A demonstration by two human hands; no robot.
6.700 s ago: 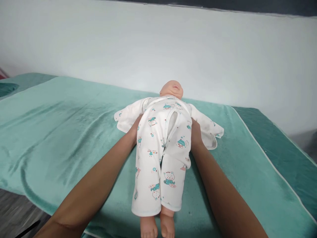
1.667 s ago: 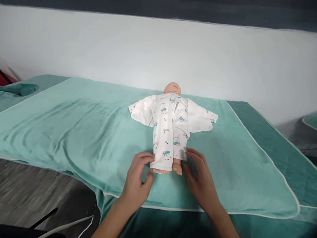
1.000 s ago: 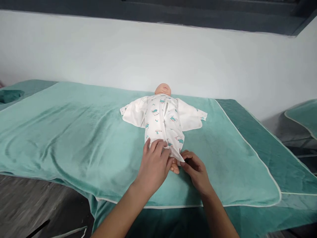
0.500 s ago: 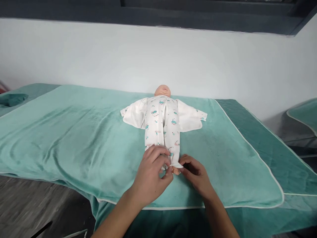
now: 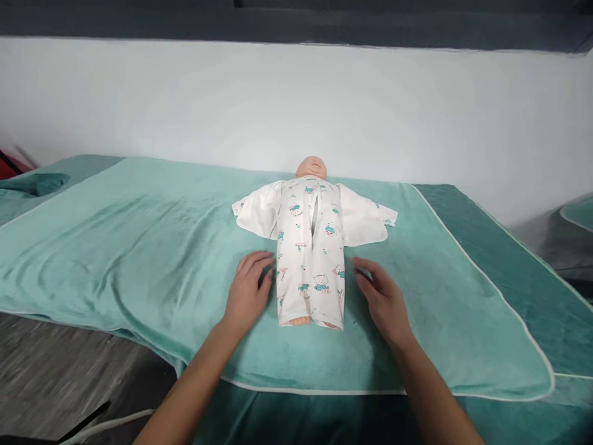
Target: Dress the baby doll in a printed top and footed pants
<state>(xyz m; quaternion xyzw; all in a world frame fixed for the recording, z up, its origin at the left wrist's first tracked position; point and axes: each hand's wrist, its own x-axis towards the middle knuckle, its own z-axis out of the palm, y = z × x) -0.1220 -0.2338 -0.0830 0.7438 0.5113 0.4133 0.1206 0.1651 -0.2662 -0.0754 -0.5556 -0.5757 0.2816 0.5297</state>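
A baby doll (image 5: 312,167) lies on its back on a light teal towel (image 5: 139,247), head toward the wall. It wears white printed trousers (image 5: 311,272) and a white top whose sleeves spread out to both sides. Toes peek out of the trouser cuffs. My left hand (image 5: 248,290) rests open on the towel just left of the doll's legs, fingers extended, close to the trouser leg. My right hand (image 5: 382,300) lies open on the towel a little to the right of the legs. Neither hand holds anything.
The towel covers a darker teal padded table (image 5: 509,247) that stands against a white wall. A folded dark teal cloth (image 5: 37,183) lies at the far left. Grey floor and a white cable (image 5: 106,423) show at the lower left. Another teal-covered surface (image 5: 579,213) shows at the right edge.
Both hands have let go of the trouser cuffs and moved apart to either side of the doll's legs. The trouser legs now lie straighter and flatter, covering most of the feet.
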